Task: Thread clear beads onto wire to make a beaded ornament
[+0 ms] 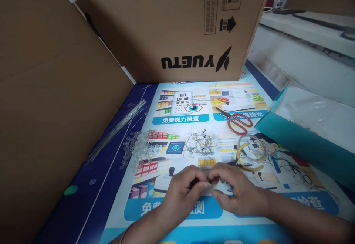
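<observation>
My left hand (186, 187) and my right hand (240, 191) meet over the printed table cover, fingertips almost touching. The left thumb and forefinger are pinched together. On the right, the fingers curl in toward the same spot. Whatever lies between the fingertips is too small and pale to make out. Just beyond the hands sits a loose tangle of thin wire with small beads (200, 142). Clear round beads (140, 148) are heaped to its left. Close to my right hand lie yellow-handled pliers (244, 157), partly over a coil of wire (263, 149).
Red-handled scissors (239, 122) lie behind the pliers. A teal box (305, 133) stands at the right, with dark tangled wire (295, 170) in front of it. Straight wire strands (119, 129) lie far left. Tall cardboard panels (177, 22) wall the back and left.
</observation>
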Available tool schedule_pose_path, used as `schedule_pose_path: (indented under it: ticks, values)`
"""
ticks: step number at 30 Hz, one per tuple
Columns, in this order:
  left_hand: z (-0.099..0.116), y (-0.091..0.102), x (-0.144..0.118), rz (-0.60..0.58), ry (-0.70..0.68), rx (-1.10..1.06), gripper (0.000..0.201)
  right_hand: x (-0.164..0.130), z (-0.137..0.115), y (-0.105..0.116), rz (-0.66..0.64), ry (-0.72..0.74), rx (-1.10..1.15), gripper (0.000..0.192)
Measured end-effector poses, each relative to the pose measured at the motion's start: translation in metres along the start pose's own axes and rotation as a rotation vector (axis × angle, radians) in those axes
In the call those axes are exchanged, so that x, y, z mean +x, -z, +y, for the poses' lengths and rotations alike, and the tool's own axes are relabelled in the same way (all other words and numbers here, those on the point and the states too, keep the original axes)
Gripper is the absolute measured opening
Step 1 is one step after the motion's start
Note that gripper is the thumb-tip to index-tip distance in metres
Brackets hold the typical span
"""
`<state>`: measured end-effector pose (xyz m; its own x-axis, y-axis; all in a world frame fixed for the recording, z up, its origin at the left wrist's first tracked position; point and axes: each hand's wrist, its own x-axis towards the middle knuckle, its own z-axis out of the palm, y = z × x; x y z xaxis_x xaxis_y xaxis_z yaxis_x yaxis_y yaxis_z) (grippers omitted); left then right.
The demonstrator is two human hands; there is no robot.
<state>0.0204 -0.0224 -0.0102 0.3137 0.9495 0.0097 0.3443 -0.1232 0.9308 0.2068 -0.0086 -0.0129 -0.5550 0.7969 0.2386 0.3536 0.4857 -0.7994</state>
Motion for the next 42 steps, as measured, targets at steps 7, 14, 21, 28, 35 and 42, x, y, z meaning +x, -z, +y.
schedule_pose_path:
  ticks: [7,14,21,28,35,42]
  values:
    - [-0.003,-0.007,-0.002,-0.018,0.101,-0.151,0.016,-0.006,0.006,-0.007,-0.016,0.106,-0.116,0.012]
    - [-0.01,0.004,0.001,0.105,-0.08,0.124,0.014,-0.004,0.012,-0.009,-0.003,0.03,-0.123,0.013]
    - [-0.039,0.016,0.025,0.265,-0.108,0.43,0.017,0.002,0.016,-0.013,0.104,0.0,-0.01,0.009]
    - [-0.039,0.015,0.033,0.302,-0.26,0.334,0.01,0.002,0.01,-0.013,0.151,0.226,-0.23,0.011]
    - [-0.019,0.014,0.024,0.3,-0.164,0.268,0.013,-0.002,0.009,-0.01,0.109,0.443,-0.498,0.012]
    - [-0.007,0.016,0.022,0.275,0.014,0.084,0.018,0.0,0.002,0.001,0.233,0.388,-0.567,0.014]
